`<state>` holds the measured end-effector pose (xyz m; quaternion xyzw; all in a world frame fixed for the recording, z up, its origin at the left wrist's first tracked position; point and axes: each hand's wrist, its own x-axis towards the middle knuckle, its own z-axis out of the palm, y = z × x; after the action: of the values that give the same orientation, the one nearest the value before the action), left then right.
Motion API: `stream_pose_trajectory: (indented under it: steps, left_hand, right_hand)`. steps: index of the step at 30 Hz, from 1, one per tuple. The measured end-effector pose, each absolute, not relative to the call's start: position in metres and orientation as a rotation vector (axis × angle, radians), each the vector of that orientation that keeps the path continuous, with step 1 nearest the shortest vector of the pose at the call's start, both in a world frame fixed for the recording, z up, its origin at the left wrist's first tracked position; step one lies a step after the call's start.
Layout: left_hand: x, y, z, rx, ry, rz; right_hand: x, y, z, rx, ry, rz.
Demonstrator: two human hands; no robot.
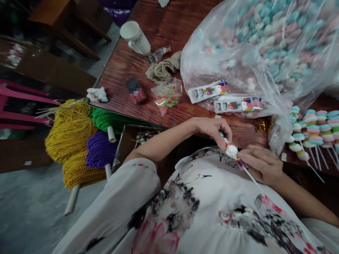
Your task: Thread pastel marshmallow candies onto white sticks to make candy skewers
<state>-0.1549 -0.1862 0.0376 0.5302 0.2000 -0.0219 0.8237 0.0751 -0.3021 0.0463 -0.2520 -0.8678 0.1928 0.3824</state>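
Note:
Close to my body is a marshmallow skewer [232,151], a white piece showing at its lower end and a thin white stick pointing down to the right. My left hand [213,129] is closed around its upper part, thumb and fingers pinching it. At the base of the marshmallows, my right hand [261,164] pinches the neck of a printed wrapper, where a bit of gold tie shows. Its fingertips are partly hidden. Right of my hands, several striped marshmallow skewers [315,128] lie in a row with their sticks toward me.
A large clear bag of pastel marshmallows [286,38] fills the back right. Printed wrappers [208,91] lie before it. Gold twist ties [262,124], a candy bag [167,97], a cloth [164,68] and a white mug [135,38] are on the table [169,21]. Yellow cord bundles [69,137] hang at left.

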Motion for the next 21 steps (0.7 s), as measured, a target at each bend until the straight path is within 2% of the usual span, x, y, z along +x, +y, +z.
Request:
stream_pose_trajectory:
  steps: [5, 14, 17, 21]
  left_hand:
    - [-0.152, -0.192, 0.03, 1.116, 0.383, -0.058]
    - [-0.166, -0.195, 0.024, 1.28, 0.574, 0.065]
    - [-0.171, -0.193, 0.033, 1.549, 0.627, 0.117]
    - [-0.166, -0.2, 0.063, 2.118, 0.708, 0.246]
  right_hand:
    - [0.078, -0.294, 0.045, -0.431, -2.294, 0.352]
    - [0.086, -0.288, 0.05, -0.584, -2.442, 0.208]
    - [0.086, -0.281, 0.05, -0.666, -2.55, 0.327]
    - [0.085, -0.262, 0.048, -0.72, -2.624, 0.777]
